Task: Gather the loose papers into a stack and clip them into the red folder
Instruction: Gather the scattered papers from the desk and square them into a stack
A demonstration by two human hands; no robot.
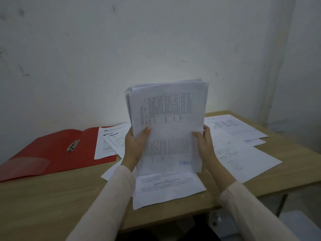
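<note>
Both hands grip the paper stack (167,126) upright, bottom edge resting on or just above the table (52,197). Left hand (134,145) clamps the left edge, thumb across the front sheet, fingers hidden behind. Right hand (204,141) clamps the right edge the same way, thumb on front. Long axis of the stack runs vertical, top edges slightly uneven, so squaring looks unfinished.

Red folder (57,152) lies open flat at about 9 o'clock from the hands, well apart from the stack, long axis roughly left-right across the table. Its metal clip (73,145) sits near the folder's middle, tilted, and looks closed. Left hand is the nearer one to it.

Loose sheets (243,153) not yet gathered: several at 3 o'clock, one sheet (166,186) directly below the stack at 6 o'clock, a couple (111,141) at 10 o'clock overlapping the folder's right edge.

Likely next: collect the remaining sheets, then carry the stack left toward the clip.
</note>
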